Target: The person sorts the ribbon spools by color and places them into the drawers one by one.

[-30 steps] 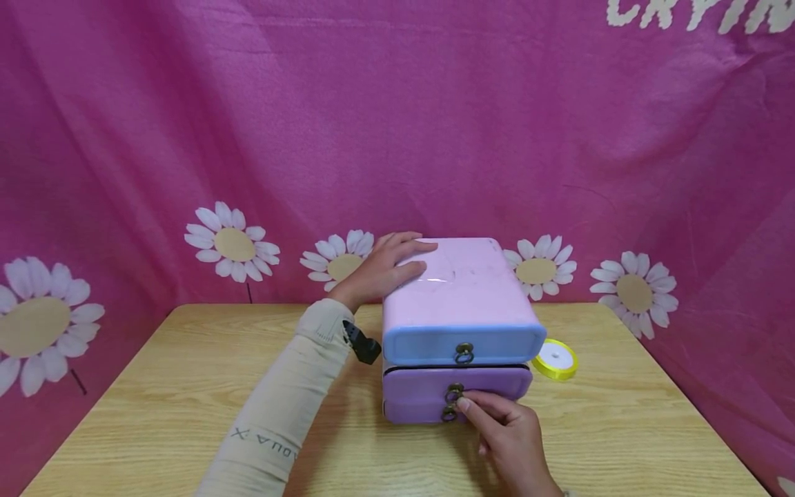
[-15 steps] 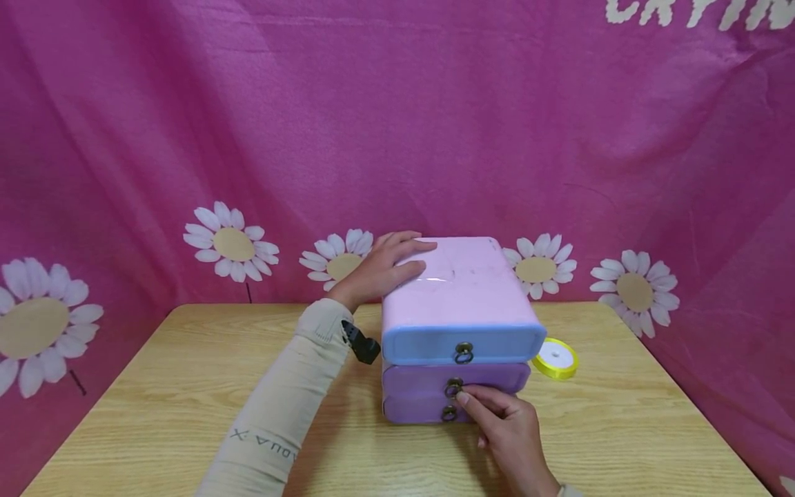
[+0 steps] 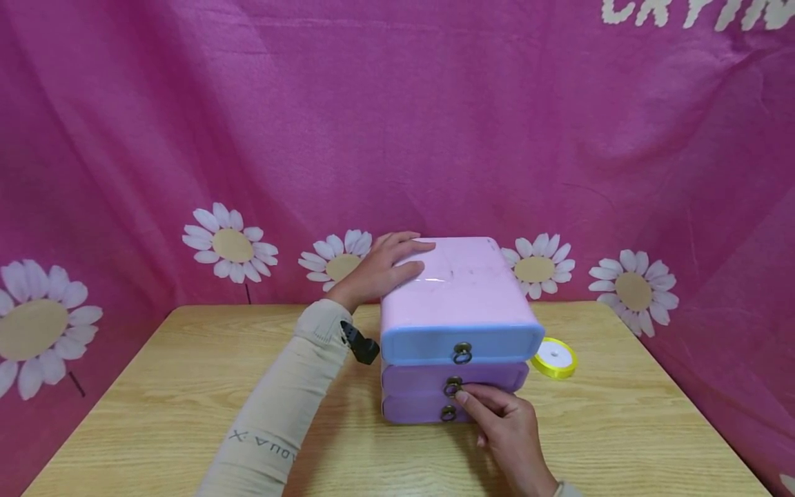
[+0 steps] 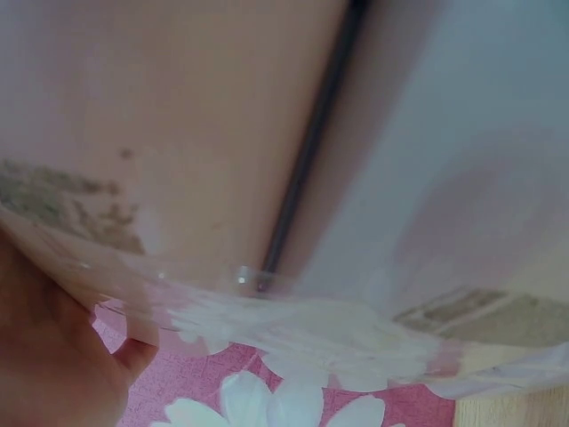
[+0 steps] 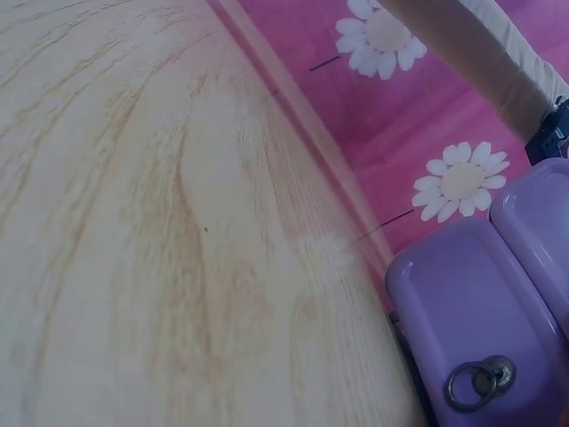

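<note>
A small drawer cabinet (image 3: 456, 290) with a pink top stands on the table, with a blue top drawer (image 3: 428, 346) and two purple drawers below. My left hand (image 3: 385, 269) rests on the cabinet's top left edge, fingers spread over the pink surface. With thumb and fingertips, my right hand (image 3: 509, 428) pinches the metal ring pull (image 3: 453, 386) of the middle purple drawer (image 3: 410, 377). The bottom purple drawer (image 3: 413, 408) has its own ring pull (image 5: 476, 382), plain in the right wrist view. In the left wrist view, the cabinet's side fills most of the picture, blurred, with my left hand at lower left.
A yellow ribbon spool (image 3: 555, 359) lies flat on the wooden table (image 3: 621, 414), just right of the cabinet. Behind the table hangs a pink cloth (image 3: 397, 138) printed with white daisies. A black wrist camera (image 3: 361, 345) sits on the left sleeve.
The dark gap above the middle purple drawer has vanished, and its front now sits flush over the bottom drawer. The right hand moved slightly with the ring; the left hand stayed put.
</note>
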`<state>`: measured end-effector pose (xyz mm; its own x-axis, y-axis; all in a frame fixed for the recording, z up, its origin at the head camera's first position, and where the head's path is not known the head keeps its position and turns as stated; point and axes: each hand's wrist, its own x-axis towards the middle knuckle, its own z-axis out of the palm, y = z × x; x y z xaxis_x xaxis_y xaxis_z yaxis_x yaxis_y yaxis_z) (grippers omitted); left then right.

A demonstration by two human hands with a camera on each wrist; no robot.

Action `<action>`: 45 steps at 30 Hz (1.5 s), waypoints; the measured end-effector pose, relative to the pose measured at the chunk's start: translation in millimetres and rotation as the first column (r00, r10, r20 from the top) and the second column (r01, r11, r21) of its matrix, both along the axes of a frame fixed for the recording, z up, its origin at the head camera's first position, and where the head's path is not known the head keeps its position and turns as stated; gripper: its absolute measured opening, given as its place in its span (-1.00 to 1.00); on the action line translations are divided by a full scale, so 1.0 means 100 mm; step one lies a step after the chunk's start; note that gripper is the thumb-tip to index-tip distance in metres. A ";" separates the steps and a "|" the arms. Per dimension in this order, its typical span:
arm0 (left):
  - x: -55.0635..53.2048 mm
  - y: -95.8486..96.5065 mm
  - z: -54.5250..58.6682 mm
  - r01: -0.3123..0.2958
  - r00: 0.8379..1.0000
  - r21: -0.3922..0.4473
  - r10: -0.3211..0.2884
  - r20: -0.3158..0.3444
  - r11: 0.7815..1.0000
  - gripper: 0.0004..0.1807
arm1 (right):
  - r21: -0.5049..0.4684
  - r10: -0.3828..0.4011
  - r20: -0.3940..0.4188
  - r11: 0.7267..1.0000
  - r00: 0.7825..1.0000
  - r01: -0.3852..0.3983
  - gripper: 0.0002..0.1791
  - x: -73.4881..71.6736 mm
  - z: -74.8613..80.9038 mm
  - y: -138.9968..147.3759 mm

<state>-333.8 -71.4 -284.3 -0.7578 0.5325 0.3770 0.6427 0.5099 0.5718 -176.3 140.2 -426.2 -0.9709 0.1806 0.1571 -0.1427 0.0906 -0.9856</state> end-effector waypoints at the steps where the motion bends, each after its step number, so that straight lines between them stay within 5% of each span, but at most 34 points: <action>1: 0.00 0.00 0.00 0.000 1.000 0.000 0.000 0.003 1.000 -0.54 | 0.000 0.000 0.001 1.000 1.000 0.000 -0.77 0.00 0.00 0.00; 18: 0.00 0.00 0.01 0.001 1.000 -0.003 -0.001 0.002 1.000 -0.54 | -0.006 0.007 0.000 1.000 1.000 -0.007 -0.78 0.03 -0.06 0.03; 28: 0.00 -0.01 0.02 0.004 1.000 -0.020 -0.005 -0.022 1.000 -0.54 | 0.115 0.075 0.209 0.988 0.975 -0.100 -0.75 0.07 -0.11 0.15; 33: 0.00 -0.01 0.02 0.010 1.000 -0.024 -0.010 -0.022 1.000 -0.53 | 0.159 0.103 0.211 0.978 0.972 -0.138 -0.76 0.08 -0.16 0.20; 45: -0.01 -0.01 0.02 0.006 1.000 -0.026 -0.006 -0.012 1.000 -0.53 | 0.069 0.192 0.285 0.973 0.939 -0.220 -0.64 0.06 -0.23 0.13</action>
<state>-335.1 -72.4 -282.4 -0.7503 0.5466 0.3719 0.6523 0.5205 0.5509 -170.1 153.1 -449.1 -0.9930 -0.0307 -0.1142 0.1066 0.1864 -0.9767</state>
